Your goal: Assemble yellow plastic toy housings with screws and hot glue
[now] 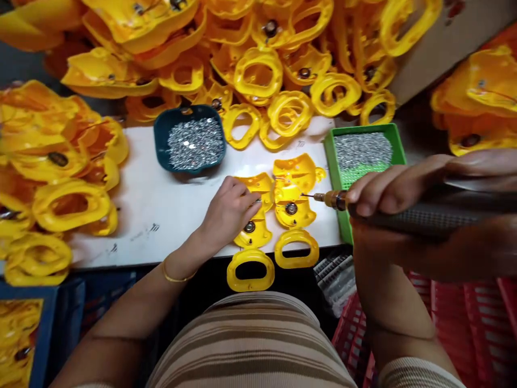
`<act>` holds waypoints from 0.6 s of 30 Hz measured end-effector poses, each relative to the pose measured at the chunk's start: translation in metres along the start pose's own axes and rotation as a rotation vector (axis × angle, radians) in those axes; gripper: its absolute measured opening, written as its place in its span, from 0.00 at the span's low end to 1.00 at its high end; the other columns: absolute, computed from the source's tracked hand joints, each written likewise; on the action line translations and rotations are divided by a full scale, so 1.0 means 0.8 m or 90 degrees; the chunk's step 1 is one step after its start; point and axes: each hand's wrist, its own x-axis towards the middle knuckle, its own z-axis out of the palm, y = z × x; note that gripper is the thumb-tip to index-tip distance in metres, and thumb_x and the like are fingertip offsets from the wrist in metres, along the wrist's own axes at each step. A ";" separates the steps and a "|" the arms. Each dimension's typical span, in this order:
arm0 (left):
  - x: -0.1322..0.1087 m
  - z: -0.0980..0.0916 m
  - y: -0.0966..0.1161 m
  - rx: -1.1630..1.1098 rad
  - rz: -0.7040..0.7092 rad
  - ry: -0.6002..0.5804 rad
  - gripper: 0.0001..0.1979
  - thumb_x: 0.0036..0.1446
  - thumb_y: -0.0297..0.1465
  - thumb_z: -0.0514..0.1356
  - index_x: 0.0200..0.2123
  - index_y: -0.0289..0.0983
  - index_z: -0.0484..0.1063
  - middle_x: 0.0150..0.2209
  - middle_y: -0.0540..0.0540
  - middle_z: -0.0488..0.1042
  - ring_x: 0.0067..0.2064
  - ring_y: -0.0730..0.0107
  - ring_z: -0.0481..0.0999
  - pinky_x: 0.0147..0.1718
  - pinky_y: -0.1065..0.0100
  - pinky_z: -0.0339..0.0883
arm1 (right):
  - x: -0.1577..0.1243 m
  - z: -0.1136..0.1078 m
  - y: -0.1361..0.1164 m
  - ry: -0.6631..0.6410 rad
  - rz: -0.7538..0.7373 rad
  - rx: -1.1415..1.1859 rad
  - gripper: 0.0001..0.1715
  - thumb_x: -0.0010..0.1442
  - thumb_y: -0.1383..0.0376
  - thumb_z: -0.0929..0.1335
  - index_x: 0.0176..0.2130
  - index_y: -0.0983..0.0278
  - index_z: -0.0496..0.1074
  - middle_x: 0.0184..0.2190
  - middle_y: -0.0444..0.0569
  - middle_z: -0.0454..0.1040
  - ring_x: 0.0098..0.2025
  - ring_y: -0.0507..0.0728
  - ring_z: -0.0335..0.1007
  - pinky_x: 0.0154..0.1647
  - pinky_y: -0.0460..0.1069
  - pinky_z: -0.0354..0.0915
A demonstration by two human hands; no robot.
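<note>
My right hand point(388, 188) is wrapped around a dark-handled electric screwdriver point(424, 213). The bit points left and its tip is at the right-hand yellow plastic shell point(297, 186), which carries a round metal part point(291, 208). My left hand point(230, 210) lies over a second yellow shell point(260, 183), fingers drawn together at its right side; what they pinch, if anything, is too small to make out. That shell has a similar round part point(250, 227). Below the shells, at the table edge, lie two yellow oval rings point(250, 285) point(297, 264).
A dark teal bowl point(161, 145) and a green tray point(333, 156) hold small silvery screws. Yellow parts are heaped along the back and left of the white table point(141, 188). Red crates point(456, 323) stand below right, a blue crate point(52, 323) below left.
</note>
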 end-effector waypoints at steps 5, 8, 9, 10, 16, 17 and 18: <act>0.009 -0.017 0.015 0.015 -0.016 0.003 0.10 0.65 0.31 0.58 0.39 0.36 0.79 0.30 0.44 0.70 0.41 0.60 0.64 0.38 0.62 0.63 | 0.008 0.045 0.052 -0.106 -0.123 0.061 0.14 0.57 0.51 0.71 0.39 0.56 0.74 0.18 0.38 0.62 0.16 0.50 0.61 0.15 0.48 0.61; 0.011 -0.024 0.019 0.013 -0.022 -0.001 0.10 0.64 0.31 0.59 0.34 0.36 0.78 0.31 0.44 0.71 0.41 0.60 0.63 0.37 0.63 0.62 | 0.004 0.049 0.079 -0.110 -0.079 0.037 0.13 0.54 0.50 0.71 0.35 0.53 0.72 0.18 0.38 0.63 0.16 0.51 0.60 0.16 0.50 0.62; 0.012 -0.026 0.019 0.014 -0.025 -0.005 0.10 0.64 0.31 0.59 0.33 0.36 0.78 0.31 0.44 0.71 0.41 0.60 0.63 0.37 0.64 0.62 | 0.002 0.050 0.086 -0.107 -0.068 0.031 0.14 0.53 0.48 0.71 0.33 0.53 0.71 0.17 0.38 0.62 0.16 0.51 0.59 0.16 0.50 0.61; 0.013 -0.027 0.020 0.014 -0.028 -0.009 0.10 0.65 0.31 0.58 0.32 0.36 0.78 0.31 0.44 0.71 0.41 0.60 0.63 0.37 0.64 0.62 | 0.001 0.050 0.090 -0.106 -0.054 0.025 0.15 0.52 0.47 0.71 0.33 0.53 0.70 0.16 0.38 0.62 0.15 0.51 0.58 0.16 0.50 0.61; 0.017 -0.034 0.021 0.000 -0.043 -0.049 0.12 0.66 0.32 0.57 0.34 0.35 0.79 0.32 0.44 0.71 0.41 0.61 0.63 0.39 0.64 0.63 | 0.001 0.058 0.095 -0.078 -0.002 0.057 0.15 0.48 0.50 0.72 0.32 0.53 0.69 0.16 0.38 0.62 0.14 0.51 0.55 0.15 0.53 0.56; 0.017 -0.034 0.021 -0.001 -0.045 -0.052 0.12 0.66 0.32 0.56 0.34 0.35 0.79 0.32 0.44 0.71 0.41 0.61 0.63 0.39 0.64 0.63 | 0.002 0.059 0.095 -0.080 0.002 0.054 0.15 0.48 0.49 0.72 0.32 0.52 0.69 0.16 0.39 0.61 0.14 0.52 0.55 0.15 0.53 0.55; 0.017 -0.034 0.021 -0.002 -0.046 -0.053 0.13 0.66 0.32 0.56 0.34 0.35 0.79 0.32 0.44 0.71 0.42 0.61 0.63 0.39 0.64 0.63 | 0.003 0.059 0.096 -0.082 0.004 0.049 0.15 0.48 0.48 0.72 0.31 0.52 0.68 0.16 0.39 0.60 0.14 0.52 0.55 0.15 0.54 0.55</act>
